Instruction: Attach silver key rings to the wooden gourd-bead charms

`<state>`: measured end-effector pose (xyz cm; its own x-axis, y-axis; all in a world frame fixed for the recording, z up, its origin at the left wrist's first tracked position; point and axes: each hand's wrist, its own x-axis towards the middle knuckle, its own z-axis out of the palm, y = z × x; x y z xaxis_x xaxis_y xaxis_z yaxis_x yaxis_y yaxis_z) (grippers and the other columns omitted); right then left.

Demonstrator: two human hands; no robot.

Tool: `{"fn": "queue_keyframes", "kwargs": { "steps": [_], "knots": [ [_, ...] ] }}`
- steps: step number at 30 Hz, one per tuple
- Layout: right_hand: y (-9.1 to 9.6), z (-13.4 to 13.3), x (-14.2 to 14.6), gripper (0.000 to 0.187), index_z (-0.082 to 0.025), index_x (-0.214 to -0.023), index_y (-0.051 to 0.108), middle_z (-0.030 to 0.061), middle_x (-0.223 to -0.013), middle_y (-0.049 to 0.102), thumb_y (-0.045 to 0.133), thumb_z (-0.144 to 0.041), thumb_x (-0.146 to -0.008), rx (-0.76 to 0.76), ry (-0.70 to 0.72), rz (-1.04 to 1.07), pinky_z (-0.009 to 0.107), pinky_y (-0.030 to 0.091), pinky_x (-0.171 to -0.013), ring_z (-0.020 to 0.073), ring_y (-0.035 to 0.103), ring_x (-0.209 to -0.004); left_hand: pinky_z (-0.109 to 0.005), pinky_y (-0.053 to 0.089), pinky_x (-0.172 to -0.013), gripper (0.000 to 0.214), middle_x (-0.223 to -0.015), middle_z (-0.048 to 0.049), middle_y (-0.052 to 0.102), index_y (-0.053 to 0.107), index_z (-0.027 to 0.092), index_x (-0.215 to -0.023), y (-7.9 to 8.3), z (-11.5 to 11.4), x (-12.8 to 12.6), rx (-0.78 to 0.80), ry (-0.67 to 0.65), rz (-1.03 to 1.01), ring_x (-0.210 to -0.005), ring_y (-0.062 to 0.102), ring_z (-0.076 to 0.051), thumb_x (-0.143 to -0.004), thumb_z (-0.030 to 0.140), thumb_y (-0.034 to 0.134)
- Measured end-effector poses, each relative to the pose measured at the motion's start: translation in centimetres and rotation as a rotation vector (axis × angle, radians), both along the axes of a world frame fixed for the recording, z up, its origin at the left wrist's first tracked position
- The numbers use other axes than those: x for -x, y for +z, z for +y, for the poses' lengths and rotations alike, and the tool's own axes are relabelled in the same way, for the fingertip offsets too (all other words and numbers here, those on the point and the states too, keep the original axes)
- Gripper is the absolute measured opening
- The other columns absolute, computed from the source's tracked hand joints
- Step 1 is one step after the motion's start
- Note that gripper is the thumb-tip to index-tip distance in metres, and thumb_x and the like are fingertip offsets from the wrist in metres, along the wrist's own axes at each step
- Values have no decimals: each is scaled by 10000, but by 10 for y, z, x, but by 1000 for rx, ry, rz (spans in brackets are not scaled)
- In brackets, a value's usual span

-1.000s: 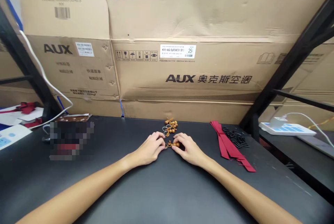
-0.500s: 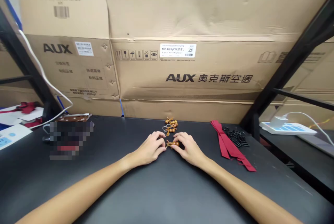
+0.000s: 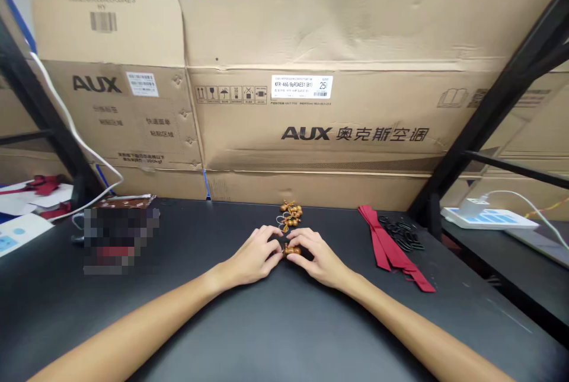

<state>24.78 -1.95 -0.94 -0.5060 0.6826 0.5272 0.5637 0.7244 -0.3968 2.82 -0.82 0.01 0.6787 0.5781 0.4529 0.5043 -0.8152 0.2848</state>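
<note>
Between my two hands is a small brown wooden gourd charm (image 3: 292,250), low over the black table. The thumb and fingers of my right hand (image 3: 320,256) close around the gourd's rounded body. My left hand (image 3: 258,254) pinches at the charm's left end, where the cord is; its fingertips hide most of what they grip. Just beyond my fingers lies a small pile of similar gourd charms (image 3: 292,211) with orange cords and metal rings.
Red fabric strips (image 3: 393,251) and a heap of black clips (image 3: 402,232) lie to the right. A pixelated dark item (image 3: 118,239) sits at the left. Tall cardboard boxes (image 3: 306,115) stand along the back. A white power strip (image 3: 489,218) is beyond the right-hand frame post.
My right fingers have shifted slightly left along the gourd charm, and it has moved a little closer to my left fingertips. The pile behind stays put.
</note>
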Motion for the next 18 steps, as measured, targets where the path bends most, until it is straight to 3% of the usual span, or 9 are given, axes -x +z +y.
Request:
{"fn": "queue_keyframes", "kwargs": {
  "steps": [7,12,18],
  "knots": [
    [-7,8,-4,138,-215,-890,604,89,-1073,630,550,-342,-901,0,-202,-3,422,441,-863,243,567,-1018,-374,412,-996,127,-1187,-69,523,637,200,-862,1,4,2,70,-33,-59,-1115,493,-212,-918,220,525],
    [-1,3,-3,106,-225,-943,599,77,-1114,618,564,-317,-902,16,-70,15,398,433,-901,223,554,-1062,-390,416,-980,93,-1180,-75,520,629,195,-837,1,1,1,60,-7,-27,-1118,492,-224,-880,269,590],
    [2,1,-2,123,-233,-979,612,78,-1141,611,558,-319,-910,35,24,-1,398,437,-929,221,544,-1092,-388,427,-941,142,-1179,-87,531,619,184,-868,3,-2,-1,-18,-5,21,-1089,507,-220,-917,190,486]
  ]
}}
